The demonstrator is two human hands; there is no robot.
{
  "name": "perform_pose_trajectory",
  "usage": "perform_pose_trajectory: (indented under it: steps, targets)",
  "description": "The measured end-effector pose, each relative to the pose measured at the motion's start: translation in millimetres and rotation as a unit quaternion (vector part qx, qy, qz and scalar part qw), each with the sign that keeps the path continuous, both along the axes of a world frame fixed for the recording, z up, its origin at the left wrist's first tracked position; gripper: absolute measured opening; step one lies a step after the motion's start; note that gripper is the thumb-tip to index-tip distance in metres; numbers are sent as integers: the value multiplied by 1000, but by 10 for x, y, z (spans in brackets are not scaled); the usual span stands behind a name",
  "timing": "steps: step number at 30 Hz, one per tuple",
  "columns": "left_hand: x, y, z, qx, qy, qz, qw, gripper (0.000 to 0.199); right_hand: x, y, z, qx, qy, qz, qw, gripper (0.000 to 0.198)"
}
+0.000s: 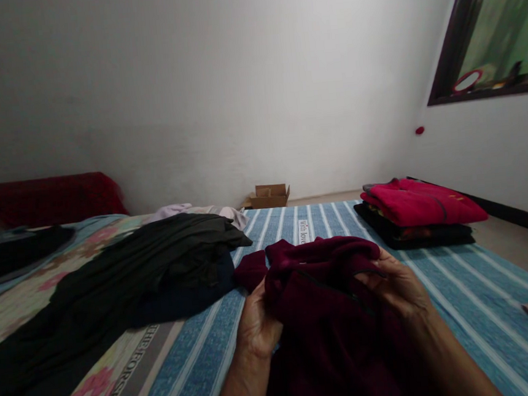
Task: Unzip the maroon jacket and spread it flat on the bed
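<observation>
A dark maroon garment (321,328) with a dark zip line hangs between my two hands over the near part of the bed. At its left upper edge my left hand (259,321) is closed on the cloth, the fingertips hidden in the folds. My right hand (394,279) pinches the right upper edge, thumb and fingers on the fabric. The garment's top part lies bunched on the striped bedsheet (199,358), and its lower part drops out of view at the bottom.
Dark, rumpled clothes (114,285) spread across the left side. At the right back stands a folded stack topped by a bright red garment (421,201). A cardboard box (270,196) sits beyond the bed by the wall. A red-covered object (51,200) is at the far left.
</observation>
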State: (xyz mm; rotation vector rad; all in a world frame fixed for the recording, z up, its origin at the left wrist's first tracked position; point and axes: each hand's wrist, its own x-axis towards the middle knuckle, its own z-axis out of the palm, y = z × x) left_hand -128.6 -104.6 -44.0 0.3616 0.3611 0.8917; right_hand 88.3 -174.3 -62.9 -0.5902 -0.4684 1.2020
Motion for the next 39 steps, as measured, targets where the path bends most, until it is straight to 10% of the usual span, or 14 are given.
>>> perform_pose_trajectory:
  steps: [16, 39]
  targets:
    - [-40, -48, -80, 45, 16, 119, 992, 70, -40, 232, -64, -14, 106, -52, 993, 31]
    - [-34, 378, -122, 122, 141, 161, 969, 49, -56, 459, -228, -32, 69, -114, 991, 48]
